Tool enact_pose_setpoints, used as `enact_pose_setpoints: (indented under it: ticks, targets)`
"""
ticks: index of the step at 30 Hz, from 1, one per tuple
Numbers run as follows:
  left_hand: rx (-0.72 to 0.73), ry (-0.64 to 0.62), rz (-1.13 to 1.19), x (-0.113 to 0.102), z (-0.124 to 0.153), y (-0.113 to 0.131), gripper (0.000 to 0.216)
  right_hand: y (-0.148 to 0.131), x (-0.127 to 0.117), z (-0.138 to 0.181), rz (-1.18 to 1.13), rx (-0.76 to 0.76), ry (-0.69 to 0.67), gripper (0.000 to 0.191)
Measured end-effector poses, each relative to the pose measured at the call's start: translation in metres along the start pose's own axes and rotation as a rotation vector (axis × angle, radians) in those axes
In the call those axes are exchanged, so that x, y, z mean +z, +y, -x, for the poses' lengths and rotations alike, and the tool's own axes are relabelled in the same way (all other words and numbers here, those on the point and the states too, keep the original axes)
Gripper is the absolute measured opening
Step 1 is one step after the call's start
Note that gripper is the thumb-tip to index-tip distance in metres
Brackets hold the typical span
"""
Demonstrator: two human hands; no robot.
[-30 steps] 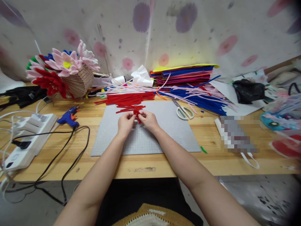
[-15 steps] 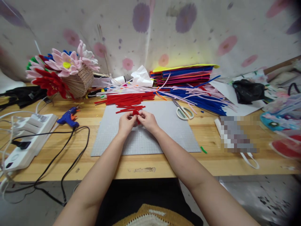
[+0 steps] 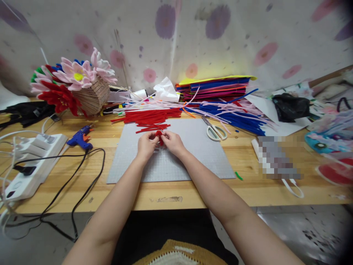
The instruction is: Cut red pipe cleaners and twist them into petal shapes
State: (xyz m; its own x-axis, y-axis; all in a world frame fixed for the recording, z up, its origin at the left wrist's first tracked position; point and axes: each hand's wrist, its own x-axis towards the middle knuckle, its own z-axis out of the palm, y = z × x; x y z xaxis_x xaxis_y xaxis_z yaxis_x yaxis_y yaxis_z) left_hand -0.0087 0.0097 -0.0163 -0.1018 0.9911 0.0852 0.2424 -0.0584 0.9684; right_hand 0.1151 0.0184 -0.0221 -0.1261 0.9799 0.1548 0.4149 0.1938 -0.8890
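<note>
Above the grey cutting mat (image 3: 182, 165), my left hand (image 3: 147, 145) and my right hand (image 3: 172, 142) meet, both closed. Between their fingertips they pinch a small bent piece of red pipe cleaner (image 3: 159, 133); the fingers hide part of it, so its full shape does not show. Just beyond the hands, a few loose red pipe cleaners (image 3: 153, 128) lie at the mat's far edge, with a larger pile of red pipe cleaners (image 3: 150, 117) behind them.
Scissors (image 3: 216, 132) lie on the mat's far right. A blue glue gun (image 3: 80, 137) and a white power strip (image 3: 41, 162) with trailing cords are at left. Blue pipe cleaners (image 3: 237, 122) spread behind. A basket of fuzzy flowers (image 3: 92, 94) stands back left.
My left hand has shifted slightly left and down, and its fingers have moved on the red pipe cleaner. My right hand has barely moved.
</note>
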Motion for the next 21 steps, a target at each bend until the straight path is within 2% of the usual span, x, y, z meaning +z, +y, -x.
enact_pose_setpoints:
  ticks: [4,8,13,17,21]
  targets:
    - [0.045,-0.011,-0.082,-0.002,0.000,-0.002,0.022,-0.001,-0.001,0.000,-0.017,0.024,-0.027,0.017]
    - [0.073,0.007,-0.175,-0.001,0.000,-0.002,0.020,-0.003,-0.002,0.002,0.039,-0.029,-0.022,0.016]
    - [0.206,0.056,-0.392,-0.001,0.000,0.001,0.015,-0.007,-0.003,0.003,0.087,-0.071,-0.008,0.013]
    - [0.244,0.047,-0.543,-0.002,0.001,0.006,0.012,-0.006,-0.002,0.002,0.049,-0.060,-0.011,0.013]
    - [0.229,0.016,-0.572,-0.002,0.001,0.008,0.007,0.000,0.000,-0.001,-0.062,0.004,-0.064,0.011]
